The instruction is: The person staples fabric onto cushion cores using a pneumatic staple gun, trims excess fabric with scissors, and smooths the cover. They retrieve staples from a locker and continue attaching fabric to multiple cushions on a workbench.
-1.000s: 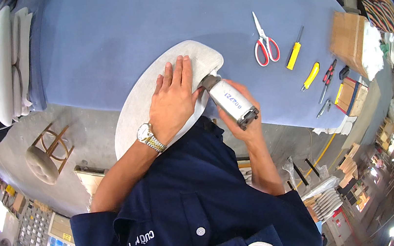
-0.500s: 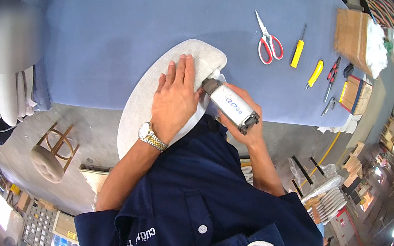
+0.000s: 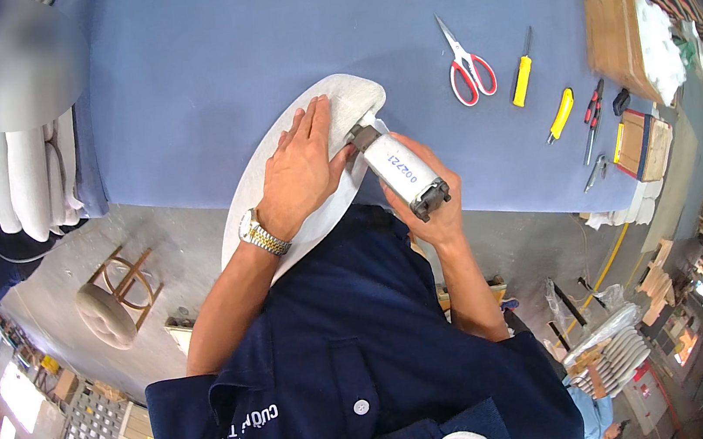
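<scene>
A curved, light grey fabric-covered cushion panel (image 3: 341, 98) leans at the near edge of the blue-topped table, against my body. My left hand (image 3: 299, 169) lies flat on its upper face, fingers stretched out and thumb toward the tool. In my right hand (image 3: 439, 178) is a silver staple gun (image 3: 398, 170), gripped round its body. Its dark nose rests at the panel's right edge, close to my left thumb. Some white material shows at that edge beside the nose. My right fingers are partly hidden behind the tool.
Red-handled scissors (image 3: 466, 69), a yellow screwdriver (image 3: 522, 80), a yellow utility knife (image 3: 561, 115) and red-black pliers (image 3: 592, 121) lie to the right. A cardboard box (image 3: 613, 42) stands beyond. Grey cushions (image 3: 31, 184) are stacked at left; a stool (image 3: 108, 312) is on the floor.
The whole view has shifted slightly. The panel, both hands and the staple gun sit a little further left and up; the panel looks slightly turned. Both hands keep their hold and contact.
</scene>
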Available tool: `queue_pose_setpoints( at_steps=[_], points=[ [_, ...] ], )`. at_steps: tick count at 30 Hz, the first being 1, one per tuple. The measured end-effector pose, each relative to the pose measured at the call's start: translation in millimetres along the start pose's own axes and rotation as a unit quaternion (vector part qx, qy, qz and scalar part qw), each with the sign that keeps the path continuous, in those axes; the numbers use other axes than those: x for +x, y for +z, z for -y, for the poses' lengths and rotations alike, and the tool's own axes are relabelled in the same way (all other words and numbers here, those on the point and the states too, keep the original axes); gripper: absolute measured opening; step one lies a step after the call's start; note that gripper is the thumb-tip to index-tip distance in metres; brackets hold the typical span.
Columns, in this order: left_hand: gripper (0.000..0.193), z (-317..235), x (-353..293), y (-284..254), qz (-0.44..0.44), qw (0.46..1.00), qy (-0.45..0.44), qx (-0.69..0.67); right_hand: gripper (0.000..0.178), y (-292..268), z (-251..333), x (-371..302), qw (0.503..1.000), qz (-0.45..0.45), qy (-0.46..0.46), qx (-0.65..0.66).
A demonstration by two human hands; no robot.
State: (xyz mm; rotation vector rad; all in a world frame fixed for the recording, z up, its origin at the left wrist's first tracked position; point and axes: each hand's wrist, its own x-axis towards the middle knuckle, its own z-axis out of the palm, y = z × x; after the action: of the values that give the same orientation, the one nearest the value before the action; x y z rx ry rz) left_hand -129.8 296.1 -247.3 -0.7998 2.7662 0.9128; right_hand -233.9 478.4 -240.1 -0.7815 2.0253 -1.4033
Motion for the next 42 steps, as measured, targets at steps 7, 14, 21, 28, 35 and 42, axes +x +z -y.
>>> queue_pose_setpoints(
  at_steps=[7, 14, 21, 28, 35, 42],
  points=[
    [0.076, 5, -2, 9, -0.024, 0.999, 0.029, 0.007, 0.055, -2, 5, 5, 1.000, 0.006, 0.017, -0.010],
    [0.074, 1, 5, 4, -0.018, 0.999, 0.020, -0.033, 0.055, -3, -1, 19, 0.999, 0.020, 0.031, 0.034],
    [0.073, 25, 6, -28, 0.037, 0.998, 0.010, -0.056, 0.052, 5, 1, -6, 0.996, -0.029, -0.006, 0.086],
    [0.104, 17, 0, -58, 0.091, 0.995, 0.013, 0.039, 0.067, -3, -59, -64, 0.981, -0.146, 0.126, -0.032],
    [0.107, 69, -135, -28, -0.003, 0.998, -0.053, 0.020, 0.081, -9, -141, -103, 0.936, -0.171, 0.248, -0.182],
    [0.072, 129, -92, -100, -0.010, 0.976, -0.009, 0.218, 0.090, -3, -130, -102, 0.929, -0.137, 0.290, -0.185]
  ],
)
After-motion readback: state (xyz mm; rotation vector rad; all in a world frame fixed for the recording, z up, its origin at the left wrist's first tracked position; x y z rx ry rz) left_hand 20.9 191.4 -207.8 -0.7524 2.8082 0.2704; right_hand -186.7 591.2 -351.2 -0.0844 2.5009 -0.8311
